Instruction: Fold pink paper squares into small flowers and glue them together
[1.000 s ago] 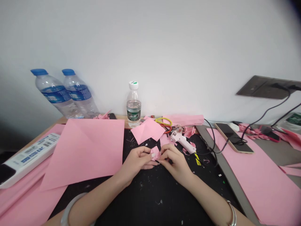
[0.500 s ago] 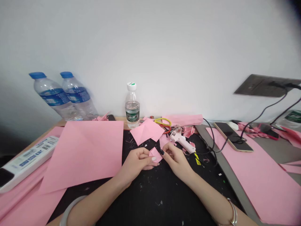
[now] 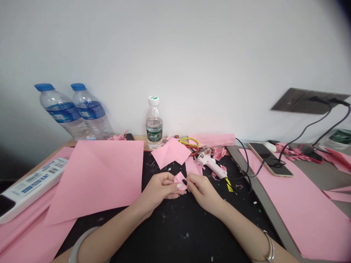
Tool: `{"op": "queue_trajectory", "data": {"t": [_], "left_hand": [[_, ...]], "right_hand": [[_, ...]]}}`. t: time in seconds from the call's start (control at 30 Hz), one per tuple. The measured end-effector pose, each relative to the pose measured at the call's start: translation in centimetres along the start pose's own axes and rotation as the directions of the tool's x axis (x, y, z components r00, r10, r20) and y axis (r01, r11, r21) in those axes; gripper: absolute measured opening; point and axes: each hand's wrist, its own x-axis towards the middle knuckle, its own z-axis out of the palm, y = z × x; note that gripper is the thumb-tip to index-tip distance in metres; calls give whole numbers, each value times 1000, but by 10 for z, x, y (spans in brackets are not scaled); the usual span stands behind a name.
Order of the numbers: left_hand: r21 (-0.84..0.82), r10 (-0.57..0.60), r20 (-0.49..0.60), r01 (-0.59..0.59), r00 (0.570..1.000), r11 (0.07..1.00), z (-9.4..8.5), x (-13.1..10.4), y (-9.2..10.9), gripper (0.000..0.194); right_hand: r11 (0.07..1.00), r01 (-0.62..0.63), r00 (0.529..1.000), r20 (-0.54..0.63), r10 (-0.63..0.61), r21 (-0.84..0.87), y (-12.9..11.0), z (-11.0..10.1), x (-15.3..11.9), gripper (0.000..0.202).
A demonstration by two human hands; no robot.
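Note:
A small folded piece of pink paper (image 3: 179,178) is pinched between the thumb and fingers of my left hand (image 3: 161,186). My right hand (image 3: 201,188) is closed at the paper's right edge, its dark-nailed thumb pressing on the paper's face. Both hands hover over the black mat (image 3: 175,230). Just beyond them lie pink paper squares (image 3: 171,151) and a pale pink hot glue gun (image 3: 211,164) with its black cord. My fingers cover part of the folded piece.
Large pink sheets (image 3: 104,175) and a white box (image 3: 33,190) lie left. A small water bottle (image 3: 154,126) stands at the back; two larger bottles (image 3: 61,109) lean on the wall. Right are a phone (image 3: 270,159), cables and a pink sheet (image 3: 298,212). Scissors (image 3: 192,142) lie behind.
My right hand has shifted slightly left, its thumb moving from the paper's edge onto its face. My left hand keeps its hold with little movement.

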Motion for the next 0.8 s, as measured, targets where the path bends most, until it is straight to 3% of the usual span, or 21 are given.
{"op": "queue_trajectory", "data": {"t": [0.27,0.53,0.8], "left_hand": [[28,76,-26,-76,997,997,-1,4,-7,17],[16,112,18,-112,994,994,0,2,-6,14],[25,114,67,-116,991,993,-1,5,-8,20]], "right_hand": [[996,-51,999,5,51,74,0,2,-1,29],[995,-29,999,-10,30,91,0,3,-1,25],[997,-61,976,-207,69,44,9,3,1,18]]}}
